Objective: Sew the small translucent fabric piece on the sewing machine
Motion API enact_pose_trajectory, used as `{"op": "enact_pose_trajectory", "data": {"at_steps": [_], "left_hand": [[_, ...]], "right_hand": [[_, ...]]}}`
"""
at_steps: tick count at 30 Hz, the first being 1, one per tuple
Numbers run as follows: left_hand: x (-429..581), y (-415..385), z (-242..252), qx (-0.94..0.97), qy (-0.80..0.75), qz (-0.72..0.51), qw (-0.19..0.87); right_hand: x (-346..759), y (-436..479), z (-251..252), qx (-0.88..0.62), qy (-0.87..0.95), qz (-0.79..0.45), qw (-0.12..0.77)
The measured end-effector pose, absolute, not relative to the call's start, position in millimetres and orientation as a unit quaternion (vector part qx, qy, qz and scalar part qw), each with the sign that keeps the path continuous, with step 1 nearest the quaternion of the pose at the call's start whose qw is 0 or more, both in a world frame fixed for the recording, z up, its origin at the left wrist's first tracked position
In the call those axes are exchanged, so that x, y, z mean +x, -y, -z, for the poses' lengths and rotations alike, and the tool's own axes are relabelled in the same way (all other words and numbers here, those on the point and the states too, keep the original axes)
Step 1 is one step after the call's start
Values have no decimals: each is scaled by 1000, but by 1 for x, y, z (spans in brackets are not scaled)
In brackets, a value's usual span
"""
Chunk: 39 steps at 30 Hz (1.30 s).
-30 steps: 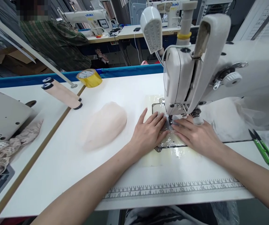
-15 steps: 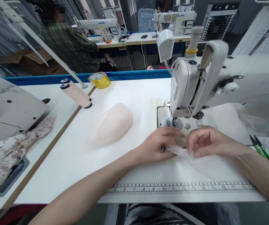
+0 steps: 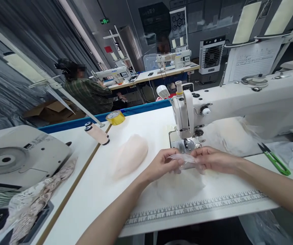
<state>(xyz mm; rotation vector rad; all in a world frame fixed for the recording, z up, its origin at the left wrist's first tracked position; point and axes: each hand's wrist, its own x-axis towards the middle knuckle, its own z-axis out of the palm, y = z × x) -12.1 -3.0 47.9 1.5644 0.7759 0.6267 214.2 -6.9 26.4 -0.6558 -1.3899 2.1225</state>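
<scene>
My left hand point(image 3: 165, 164) and my right hand point(image 3: 212, 159) are both pinched on a thin, sheer pale fabric piece point(image 3: 182, 158), held a little above the white table point(image 3: 146, 132) just in front of the sewing machine's needle area point(image 3: 187, 144). More of the sheer fabric point(image 3: 179, 185) hangs and lies below my hands. The white sewing machine point(image 3: 238, 102) stands right behind my hands.
A pale pink padded cup point(image 3: 131, 158) lies left of my hands. Yellow tape roll point(image 3: 115, 117) and a pink thread cone point(image 3: 97, 133) sit further back left. Green snips point(image 3: 274, 159) lie at right. Lace fabric point(image 3: 34, 200) drapes by another machine point(image 3: 21, 154) at left. A person point(image 3: 85, 92) works behind.
My hands came off the needle plate, where they lay flat, and now pinch the sheer fabric lifted toward me. The camera view has tilted upward.
</scene>
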Motion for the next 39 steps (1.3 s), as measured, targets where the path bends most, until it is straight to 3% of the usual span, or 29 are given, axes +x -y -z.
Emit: {"op": "enact_pose_trajectory", "data": {"at_steps": [4,14,18,22,27,29,33,39], "left_hand": [[-12,0,-49,663,-358,-269,600],[-18,-8,-41,640,-361,-302,607],[-18,-10,-46,668,-343,-343,565],[-13,1,-56,744,-339,-399,415],[2,34,-62,927,-192,-322,-8],[8,46,-59,947,-147,-258,-124],[14,56,-48,958,-133,-187,-174],[8,56,-43,972,-157,-99,-147]], "right_hand": [[213,7,-26,-295,482,-763,315],[214,5,-25,-328,460,-750,345],[214,3,-19,-359,495,-707,356],[212,5,-19,-366,505,-694,360],[208,7,-22,-339,460,-735,365],[208,6,-21,-352,468,-727,359],[209,4,-19,-376,480,-710,352],[214,1,-16,-382,485,-699,361]]}}
